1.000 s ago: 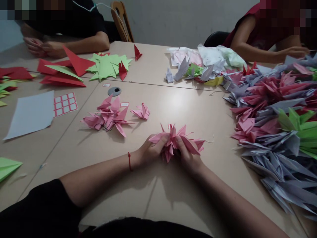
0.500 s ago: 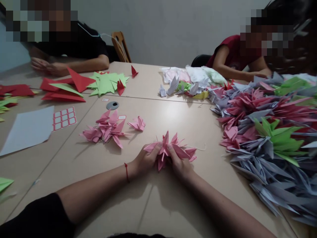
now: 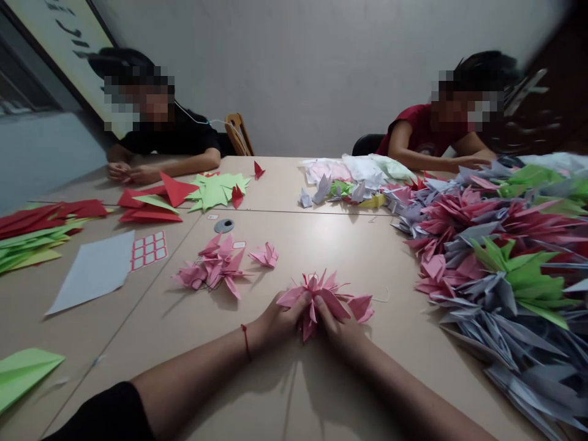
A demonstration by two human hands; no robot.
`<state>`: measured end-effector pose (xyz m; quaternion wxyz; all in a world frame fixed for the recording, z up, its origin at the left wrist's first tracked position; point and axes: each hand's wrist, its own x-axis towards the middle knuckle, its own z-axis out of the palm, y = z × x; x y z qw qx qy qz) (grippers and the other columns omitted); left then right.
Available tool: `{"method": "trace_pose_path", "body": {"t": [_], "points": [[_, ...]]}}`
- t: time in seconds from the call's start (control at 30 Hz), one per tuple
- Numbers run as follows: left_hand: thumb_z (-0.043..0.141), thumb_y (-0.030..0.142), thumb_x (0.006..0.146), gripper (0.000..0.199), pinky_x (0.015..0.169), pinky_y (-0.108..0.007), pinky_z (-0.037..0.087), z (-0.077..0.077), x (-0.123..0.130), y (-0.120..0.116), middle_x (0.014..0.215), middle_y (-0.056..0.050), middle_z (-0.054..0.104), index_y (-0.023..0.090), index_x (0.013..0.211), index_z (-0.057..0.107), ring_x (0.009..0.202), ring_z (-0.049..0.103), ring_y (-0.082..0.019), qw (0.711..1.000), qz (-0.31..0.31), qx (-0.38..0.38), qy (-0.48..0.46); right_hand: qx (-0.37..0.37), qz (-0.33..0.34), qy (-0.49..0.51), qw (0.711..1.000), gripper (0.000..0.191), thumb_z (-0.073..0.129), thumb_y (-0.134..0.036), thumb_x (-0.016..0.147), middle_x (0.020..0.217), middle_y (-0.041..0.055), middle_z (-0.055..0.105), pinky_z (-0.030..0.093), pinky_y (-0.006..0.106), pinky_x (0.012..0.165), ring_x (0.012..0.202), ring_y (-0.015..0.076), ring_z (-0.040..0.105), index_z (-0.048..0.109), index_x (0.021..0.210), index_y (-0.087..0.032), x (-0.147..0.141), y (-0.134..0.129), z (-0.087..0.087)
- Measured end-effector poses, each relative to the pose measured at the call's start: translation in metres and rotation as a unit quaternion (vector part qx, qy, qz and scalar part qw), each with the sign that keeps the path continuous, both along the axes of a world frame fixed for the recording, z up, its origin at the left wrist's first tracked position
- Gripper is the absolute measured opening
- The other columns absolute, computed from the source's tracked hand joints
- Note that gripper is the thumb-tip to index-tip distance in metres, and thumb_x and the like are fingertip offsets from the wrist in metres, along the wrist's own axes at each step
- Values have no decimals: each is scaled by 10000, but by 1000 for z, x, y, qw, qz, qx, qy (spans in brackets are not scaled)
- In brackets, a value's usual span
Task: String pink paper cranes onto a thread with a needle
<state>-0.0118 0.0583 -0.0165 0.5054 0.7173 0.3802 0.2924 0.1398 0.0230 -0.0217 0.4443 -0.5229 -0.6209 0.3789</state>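
A bunch of pink paper cranes (image 3: 335,304) is gripped between both hands, low over the middle of the table. My left hand (image 3: 285,318) closes on it from the left, its thumb pressed near the centre. From the other side my right hand (image 3: 342,331) does the same, and the two thumbs almost meet. The fingers underneath are hidden by the paper. A white thread (image 3: 383,297) trails out to the right of the bunch. Beyond my left hand lie a pile of pink cranes (image 3: 215,269) with dark thread and a single pink crane (image 3: 265,255).
Strung grey, pink and green cranes (image 3: 487,257) heap along the right. On the left are a white sheet (image 3: 94,269), label stickers (image 3: 149,250) and red and green folded papers (image 3: 46,229). Two people (image 3: 184,138) sit across the table (image 3: 220,380), one at each side.
My view has tilted up, so the table things sit lower and slightly further right in the picture. Both hands keep hold of the pink bunch, with only slight movement.
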Motion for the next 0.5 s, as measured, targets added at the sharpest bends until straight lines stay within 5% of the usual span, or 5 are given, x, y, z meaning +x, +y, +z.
{"method": "trace_pose_path", "body": {"t": [0.5], "points": [[343,448,916,403,685,-272,444,-5,0,1,677,-26,564,164,701,530,661,504,-145,999,-19,-4,-27,4,19,9,1000,272,468,-381,864,677,36,673,528,303,634,665,204,639,610,686,-231,3,1,3]]}}
